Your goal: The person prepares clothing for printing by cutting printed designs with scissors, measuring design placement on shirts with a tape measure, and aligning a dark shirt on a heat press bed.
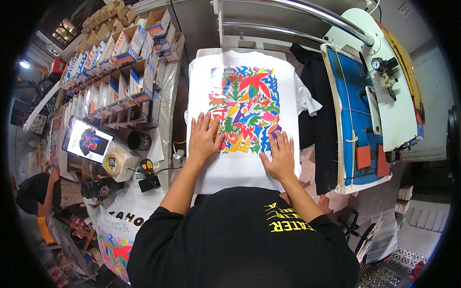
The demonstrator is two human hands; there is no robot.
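Observation:
A white T-shirt (288, 81) lies spread flat before me, its neck end away from me and one sleeve hanging at the right. On it is a colourful print (247, 108) of leaf-like and abstract shapes. My left hand (205, 138) rests flat at the print's lower left edge, fingers stretched out. Over the lower right corner of the print lies my right hand (280, 156), its fingers spread. Neither hand grips anything. Fingertips of both hands cover small parts of the design.
Left stand cardboard bins (129, 81), a tablet (87, 140), a tape roll (117, 161) and a black mug (139, 140). At right are black cloth (319, 110), a blue padded board (353, 105) and a machine with a gauge (377, 64). Another person (38, 192) sits far left.

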